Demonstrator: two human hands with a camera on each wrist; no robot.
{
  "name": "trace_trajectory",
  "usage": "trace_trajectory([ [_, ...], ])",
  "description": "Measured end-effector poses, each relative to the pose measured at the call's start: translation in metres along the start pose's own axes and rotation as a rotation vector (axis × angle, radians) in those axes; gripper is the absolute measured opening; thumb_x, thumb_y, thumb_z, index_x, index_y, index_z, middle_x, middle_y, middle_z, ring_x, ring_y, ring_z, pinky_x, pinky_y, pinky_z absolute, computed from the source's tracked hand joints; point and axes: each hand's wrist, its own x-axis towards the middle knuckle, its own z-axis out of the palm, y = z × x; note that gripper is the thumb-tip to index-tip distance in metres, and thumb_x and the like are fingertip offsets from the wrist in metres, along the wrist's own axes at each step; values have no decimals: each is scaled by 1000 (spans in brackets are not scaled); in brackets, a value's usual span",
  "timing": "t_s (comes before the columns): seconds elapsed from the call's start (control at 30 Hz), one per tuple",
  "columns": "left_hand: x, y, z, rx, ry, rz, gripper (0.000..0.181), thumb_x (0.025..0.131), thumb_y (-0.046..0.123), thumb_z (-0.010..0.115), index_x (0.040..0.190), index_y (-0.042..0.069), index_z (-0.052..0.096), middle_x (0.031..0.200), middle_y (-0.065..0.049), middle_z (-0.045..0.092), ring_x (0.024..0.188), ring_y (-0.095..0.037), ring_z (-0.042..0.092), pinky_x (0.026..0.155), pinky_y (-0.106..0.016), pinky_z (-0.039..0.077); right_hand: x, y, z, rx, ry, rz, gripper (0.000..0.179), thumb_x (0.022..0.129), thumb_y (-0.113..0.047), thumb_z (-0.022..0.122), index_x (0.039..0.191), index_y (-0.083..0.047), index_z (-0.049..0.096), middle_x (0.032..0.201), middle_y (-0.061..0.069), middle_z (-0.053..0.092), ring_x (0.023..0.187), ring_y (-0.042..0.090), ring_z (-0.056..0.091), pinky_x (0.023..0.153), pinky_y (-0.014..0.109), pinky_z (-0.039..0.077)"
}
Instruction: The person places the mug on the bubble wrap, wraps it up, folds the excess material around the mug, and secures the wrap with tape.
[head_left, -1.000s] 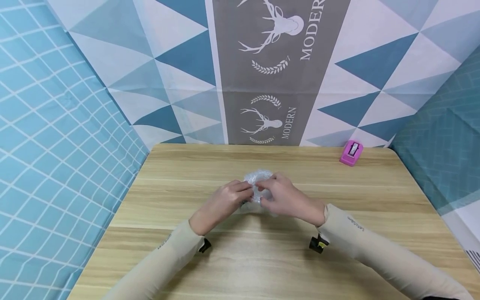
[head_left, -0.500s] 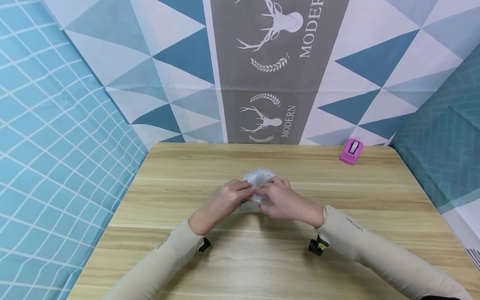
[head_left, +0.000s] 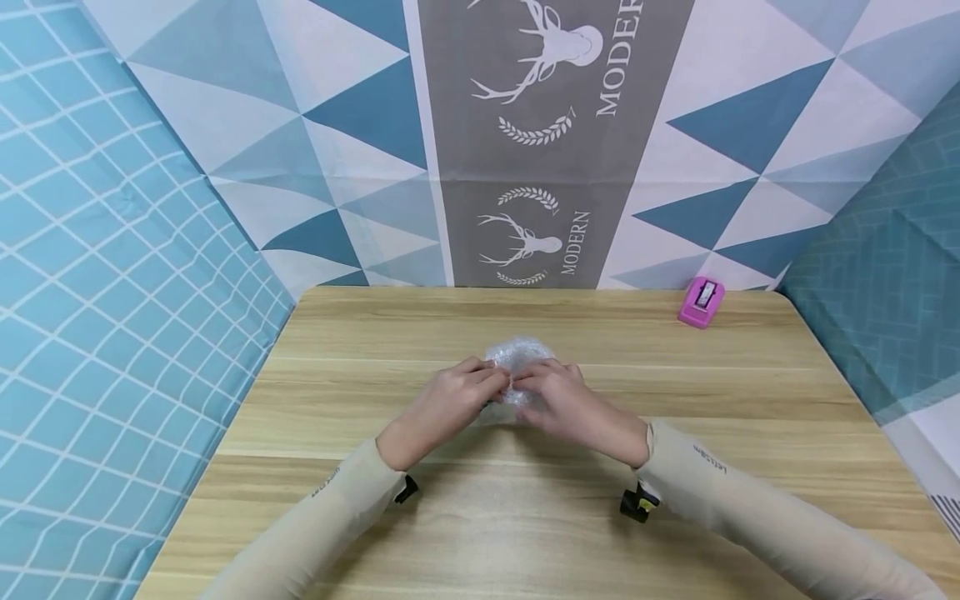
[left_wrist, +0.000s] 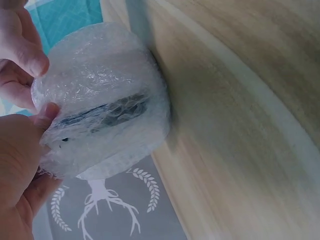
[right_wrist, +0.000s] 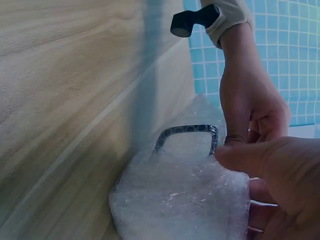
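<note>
A bundle of clear bubble wrap [head_left: 521, 351] rests on the wooden table between both hands. Through the plastic shows a dark, partly hidden thing [left_wrist: 120, 110]; in the right wrist view it appears as a dark curved band [right_wrist: 187, 129]. My left hand [head_left: 450, 402] pinches the wrap's near upper edge, its thumb [left_wrist: 47, 114] pressed on the plastic. From the other side my right hand [head_left: 573, 408] grips the wrap, thumb [right_wrist: 240, 156] on top and fingers behind. The fingertips of both hands nearly meet over the bundle.
A pink pencil sharpener-like thing [head_left: 702, 302] lies at the table's back right. Patterned cloths hang behind the table [head_left: 480, 517] and on both sides. A dark wrist camera [head_left: 639, 503] sits under the right cuff, another [head_left: 407, 489] under the left.
The right hand's fingers have come in toward the left hand, closing the gap seen between its thumb and forefinger. The left hand and the bundle have hardly moved.
</note>
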Motion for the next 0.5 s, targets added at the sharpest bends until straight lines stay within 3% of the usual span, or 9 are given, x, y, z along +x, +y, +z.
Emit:
trace_trajectory([
  [0.23,-3,-1,2,17,-8,6,18,94,12,75,111,12,69,102,0,78,100,-21,72,81,-30,63,2,2,5,-58,4,-22,37,90,-26,80,121,-9,74,130,9,70,131,33,55,92,49,41],
  [0.5,2,-2,4,74,5,51,10,97,14,71,101,14,63,80,6,74,90,-15,68,77,-26,60,4,9,9,-83,41,-85,24,91,-23,78,113,-13,76,123,4,73,128,33,57,87,44,39],
])
